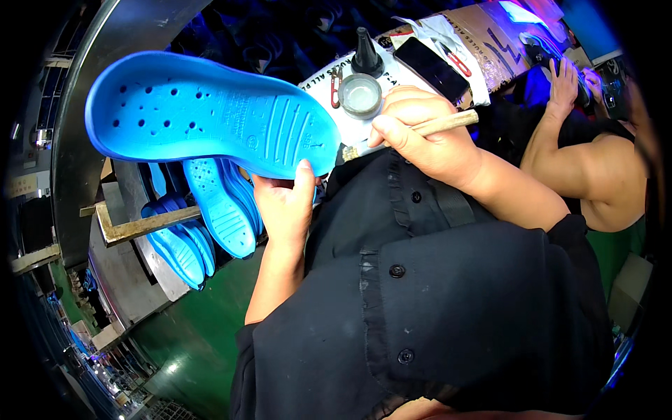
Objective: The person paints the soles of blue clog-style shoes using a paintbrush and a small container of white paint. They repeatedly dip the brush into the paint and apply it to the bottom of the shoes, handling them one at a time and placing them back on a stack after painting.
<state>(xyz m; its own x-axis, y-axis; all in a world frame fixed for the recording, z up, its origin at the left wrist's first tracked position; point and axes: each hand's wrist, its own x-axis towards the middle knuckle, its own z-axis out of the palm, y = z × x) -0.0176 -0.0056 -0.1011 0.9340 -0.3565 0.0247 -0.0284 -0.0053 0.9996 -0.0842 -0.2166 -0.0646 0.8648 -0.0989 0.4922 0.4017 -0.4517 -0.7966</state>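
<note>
My left hand (287,199) grips a large blue shoe sole (203,115) by its heel end, the thumb on top and the fingers underneath. The sole is held up at the left with its inner face showing, with holes in the forefoot and ridges toward the heel. Closed around the wooden handle of a brush (444,124) is my right hand (427,136). The brush's bristle end points left, close beside the sole's heel; whether it touches the edge, I cannot tell. Just beyond my right hand stands a small round pot (360,96) with a whitish inside.
Behind the pot are a black cone-shaped bottle (367,54), a dark phone (431,68) and a red-handled tool (456,61). More blue soles (222,206) lean in stacks by a wooden bar (150,224) at left. At far right, another person's hand (562,87) works.
</note>
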